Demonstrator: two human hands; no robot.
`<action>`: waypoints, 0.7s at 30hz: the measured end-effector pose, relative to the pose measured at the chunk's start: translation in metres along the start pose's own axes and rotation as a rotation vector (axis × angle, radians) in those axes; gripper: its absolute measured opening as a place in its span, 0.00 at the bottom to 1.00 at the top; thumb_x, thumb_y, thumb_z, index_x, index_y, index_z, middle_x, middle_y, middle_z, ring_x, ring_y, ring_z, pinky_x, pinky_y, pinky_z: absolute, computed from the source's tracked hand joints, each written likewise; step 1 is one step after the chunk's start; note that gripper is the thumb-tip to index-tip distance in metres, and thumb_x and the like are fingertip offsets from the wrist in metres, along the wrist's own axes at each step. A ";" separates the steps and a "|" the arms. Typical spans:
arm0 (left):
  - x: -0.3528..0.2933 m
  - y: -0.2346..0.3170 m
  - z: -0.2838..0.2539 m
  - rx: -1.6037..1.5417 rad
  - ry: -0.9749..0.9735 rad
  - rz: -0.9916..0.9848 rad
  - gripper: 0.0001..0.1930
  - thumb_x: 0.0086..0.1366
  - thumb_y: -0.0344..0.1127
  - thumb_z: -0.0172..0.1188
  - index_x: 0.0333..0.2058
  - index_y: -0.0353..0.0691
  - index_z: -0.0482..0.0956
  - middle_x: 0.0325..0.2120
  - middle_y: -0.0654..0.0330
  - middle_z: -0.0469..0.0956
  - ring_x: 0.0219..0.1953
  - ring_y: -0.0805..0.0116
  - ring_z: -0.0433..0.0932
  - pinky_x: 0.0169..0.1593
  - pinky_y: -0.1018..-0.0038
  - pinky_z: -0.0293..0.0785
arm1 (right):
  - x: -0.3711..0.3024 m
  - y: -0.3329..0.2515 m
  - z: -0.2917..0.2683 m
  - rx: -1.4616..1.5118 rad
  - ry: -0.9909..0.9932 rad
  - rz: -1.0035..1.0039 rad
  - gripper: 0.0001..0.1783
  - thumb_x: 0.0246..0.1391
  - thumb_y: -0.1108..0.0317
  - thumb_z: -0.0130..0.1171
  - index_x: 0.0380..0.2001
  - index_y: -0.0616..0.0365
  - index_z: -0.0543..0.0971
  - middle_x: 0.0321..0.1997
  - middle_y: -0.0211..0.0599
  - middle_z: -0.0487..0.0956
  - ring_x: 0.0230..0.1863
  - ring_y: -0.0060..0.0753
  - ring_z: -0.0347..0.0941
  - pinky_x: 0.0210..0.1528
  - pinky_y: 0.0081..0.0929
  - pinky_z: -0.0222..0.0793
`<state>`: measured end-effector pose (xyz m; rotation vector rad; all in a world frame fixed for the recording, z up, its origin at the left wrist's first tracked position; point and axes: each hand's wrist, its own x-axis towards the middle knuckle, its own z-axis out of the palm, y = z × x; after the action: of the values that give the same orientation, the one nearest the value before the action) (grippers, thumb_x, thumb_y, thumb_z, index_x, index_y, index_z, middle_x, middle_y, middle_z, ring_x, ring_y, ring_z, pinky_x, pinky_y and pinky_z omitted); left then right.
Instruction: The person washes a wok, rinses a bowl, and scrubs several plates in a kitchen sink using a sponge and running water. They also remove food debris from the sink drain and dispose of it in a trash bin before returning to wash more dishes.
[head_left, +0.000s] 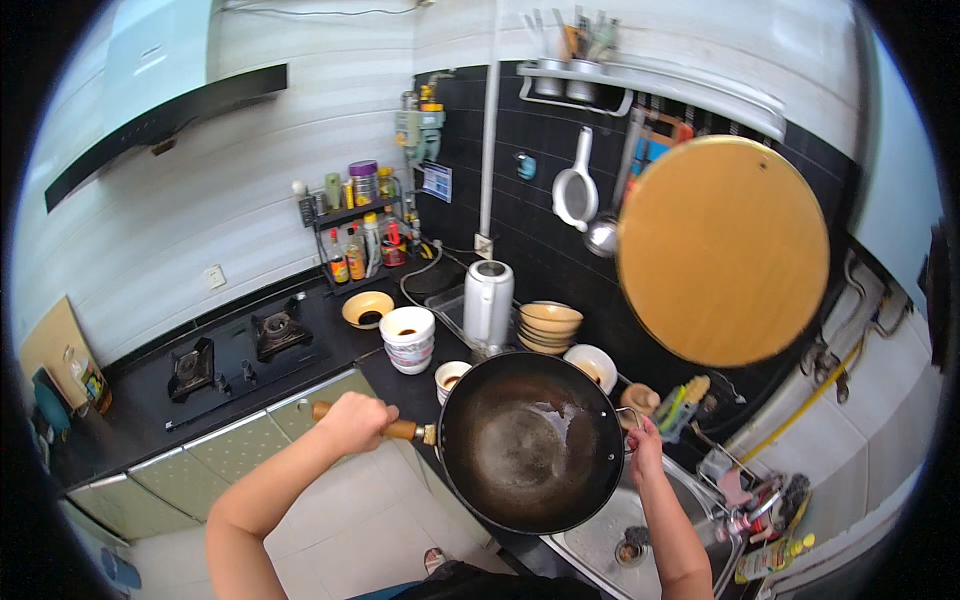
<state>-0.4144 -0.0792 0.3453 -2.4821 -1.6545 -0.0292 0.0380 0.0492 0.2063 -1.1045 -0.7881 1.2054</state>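
A dark wok (520, 450) is held up in front of me, over the counter edge and partly over the sink (590, 525). My left hand (358, 422) is closed around its wooden handle (403, 429). On the opposite side, my right hand (645, 445) grips the small metal loop handle (630, 415). The wok's inside faces up towards me, brownish, with a shiny patch near its right side. Behind the rim stand a small bowl (452, 376) with dark liquid and a white bowl (592, 366), partly hidden by the wok.
A gas stove (240, 350) lies to the left. Stacked white bowls (409, 345), a yellow bowl (368, 308), a tall white kettle (489, 300) and stacked yellow bowls (548, 325) stand on the counter. A round wooden board (725, 250) hangs at the right; a dish soap bottle (770, 560) sits beside the sink.
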 end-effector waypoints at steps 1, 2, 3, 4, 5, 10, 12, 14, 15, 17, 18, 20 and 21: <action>-0.008 -0.016 0.008 -0.036 -0.050 -0.032 0.07 0.40 0.31 0.56 0.22 0.41 0.72 0.14 0.54 0.73 0.22 0.55 0.75 0.24 0.62 0.70 | 0.009 0.003 0.022 -0.008 -0.031 -0.004 0.23 0.45 0.77 0.50 0.49 0.60 0.67 0.29 0.25 0.69 0.25 0.16 0.60 0.27 0.13 0.57; -0.013 -0.033 0.016 -0.080 -0.093 -0.055 0.07 0.39 0.31 0.56 0.23 0.40 0.72 0.15 0.54 0.73 0.23 0.54 0.75 0.25 0.62 0.70 | 0.018 0.003 0.042 -0.021 -0.055 -0.013 0.23 0.45 0.78 0.50 0.48 0.59 0.67 0.29 0.25 0.70 0.24 0.16 0.61 0.26 0.12 0.57; -0.021 -0.048 0.025 -0.119 -0.140 -0.084 0.08 0.39 0.31 0.56 0.23 0.40 0.72 0.16 0.53 0.73 0.24 0.53 0.75 0.26 0.61 0.71 | 0.027 0.004 0.064 -0.029 -0.085 -0.018 0.22 0.45 0.78 0.49 0.48 0.59 0.68 0.29 0.26 0.70 0.24 0.16 0.62 0.26 0.12 0.58; -0.028 -0.067 0.045 -0.163 -0.165 -0.099 0.10 0.39 0.31 0.56 0.25 0.39 0.73 0.16 0.53 0.73 0.23 0.54 0.75 0.26 0.63 0.71 | 0.035 0.003 0.085 -0.056 -0.105 -0.021 0.22 0.45 0.78 0.50 0.48 0.60 0.67 0.30 0.26 0.70 0.26 0.17 0.63 0.29 0.13 0.59; -0.038 -0.085 0.065 -0.316 -0.253 -0.138 0.10 0.40 0.31 0.57 0.26 0.39 0.73 0.16 0.54 0.73 0.21 0.57 0.75 0.25 0.64 0.70 | 0.041 0.008 0.107 -0.113 -0.111 -0.070 0.24 0.45 0.77 0.50 0.50 0.61 0.67 0.34 0.28 0.71 0.29 0.18 0.64 0.33 0.14 0.60; -0.084 -0.117 0.077 -1.061 -0.654 -0.461 0.13 0.46 0.30 0.60 0.33 0.38 0.74 0.15 0.63 0.70 0.15 0.75 0.68 0.19 0.76 0.66 | 0.069 0.024 0.209 -0.277 -0.322 -0.132 0.26 0.49 0.75 0.50 0.54 0.63 0.63 0.52 0.38 0.68 0.48 0.29 0.65 0.51 0.23 0.59; -0.100 -0.111 0.074 -1.220 -0.604 -0.558 0.12 0.47 0.30 0.60 0.34 0.37 0.74 0.15 0.65 0.68 0.15 0.78 0.66 0.18 0.79 0.64 | 0.074 0.025 0.242 -0.324 -0.362 -0.164 0.28 0.48 0.75 0.50 0.55 0.61 0.62 0.52 0.37 0.68 0.48 0.28 0.65 0.50 0.22 0.60; -0.112 -0.109 0.083 -1.243 -0.502 -0.628 0.13 0.47 0.30 0.60 0.34 0.37 0.74 0.15 0.66 0.68 0.15 0.79 0.66 0.18 0.79 0.63 | 0.079 0.020 0.271 -0.343 -0.424 -0.140 0.30 0.49 0.71 0.53 0.57 0.59 0.60 0.53 0.37 0.67 0.49 0.28 0.64 0.51 0.24 0.58; -0.126 -0.105 0.082 -1.246 -0.440 -0.687 0.13 0.47 0.29 0.60 0.34 0.37 0.74 0.15 0.66 0.68 0.15 0.79 0.66 0.18 0.80 0.63 | 0.083 0.019 0.290 -0.350 -0.484 -0.131 0.33 0.49 0.66 0.55 0.58 0.57 0.58 0.54 0.37 0.66 0.49 0.27 0.64 0.51 0.26 0.57; -0.146 -0.095 0.077 -1.288 -0.352 -0.810 0.13 0.46 0.28 0.61 0.33 0.36 0.74 0.15 0.67 0.68 0.14 0.80 0.65 0.18 0.81 0.62 | 0.083 0.009 0.328 -0.375 -0.608 -0.010 0.36 0.49 0.63 0.57 0.60 0.54 0.55 0.57 0.43 0.64 0.54 0.32 0.60 0.53 0.25 0.56; -0.152 -0.094 0.068 -1.299 -0.315 -0.851 0.13 0.45 0.28 0.61 0.33 0.36 0.74 0.15 0.67 0.67 0.14 0.80 0.64 0.18 0.81 0.61 | 0.090 0.016 0.342 -0.352 -0.609 -0.025 0.40 0.48 0.59 0.59 0.61 0.54 0.53 0.56 0.45 0.65 0.54 0.32 0.60 0.53 0.25 0.55; -0.163 -0.095 0.057 -1.317 -0.250 -0.930 0.12 0.45 0.27 0.62 0.31 0.35 0.74 0.15 0.67 0.68 0.14 0.80 0.65 0.18 0.81 0.61 | 0.087 0.020 0.362 -0.368 -0.634 0.027 0.42 0.49 0.55 0.57 0.62 0.53 0.49 0.60 0.42 0.61 0.58 0.33 0.57 0.57 0.28 0.51; -0.170 -0.100 0.053 -1.313 -0.229 -0.957 0.11 0.45 0.26 0.62 0.30 0.35 0.73 0.15 0.66 0.68 0.14 0.80 0.65 0.17 0.81 0.61 | 0.082 0.023 0.373 -0.377 -0.621 0.045 0.42 0.49 0.54 0.56 0.63 0.53 0.48 0.61 0.41 0.60 0.60 0.33 0.56 0.59 0.29 0.49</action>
<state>-0.5760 -0.1899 0.2874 -1.8067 -3.5124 -1.3387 -0.2958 0.2154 0.2919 -1.0515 -1.5189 1.5003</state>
